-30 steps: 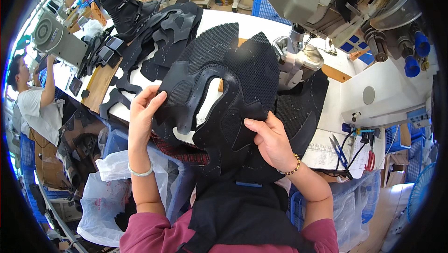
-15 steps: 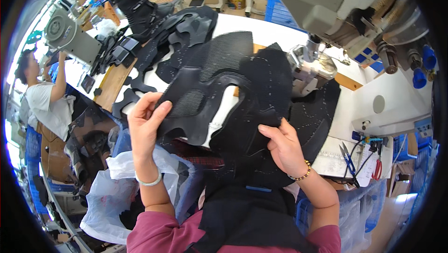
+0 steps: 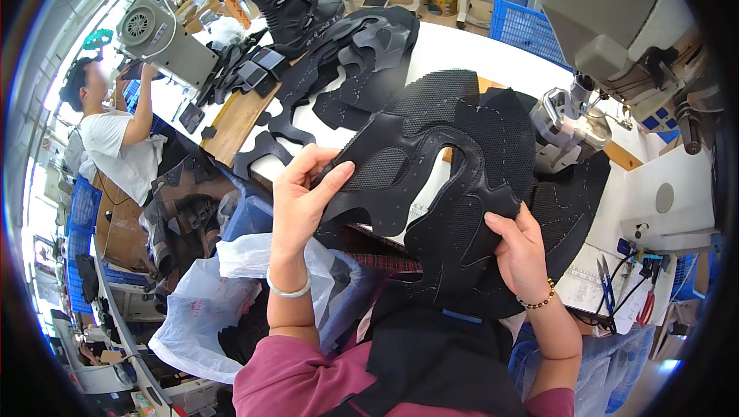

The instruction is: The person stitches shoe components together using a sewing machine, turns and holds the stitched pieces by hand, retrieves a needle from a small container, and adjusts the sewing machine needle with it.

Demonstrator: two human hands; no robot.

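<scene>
Both of my hands hold a black boot upper piece (image 3: 443, 148) of mesh and smooth panels, curved round a U-shaped gap. At its left edge, my left hand (image 3: 302, 198) pinches the panel beside an oval mesh patch, thumb on top. My right hand (image 3: 519, 251) grips the lower right edge between thumb and fingers. Other black pieces with pale stitch marks (image 3: 566, 213) lie just right of it, under the sewing machine head (image 3: 570, 128). Part of the upper's underside is hidden.
A finished black boot (image 3: 281, 5) stands at the back left, near stacked black cut pieces (image 3: 366, 51). Blue-handled scissors (image 3: 606, 282) and red-handled pliers (image 3: 647, 309) lie at right. A plastic-lined bin (image 3: 204, 317) stands lower left. A person (image 3: 119, 132) works at far left.
The whole view has swung left, so the scene sits farther right in the picture. Both hands keep hold of the upper; its right side now faces me more, showing a mesh patch.
</scene>
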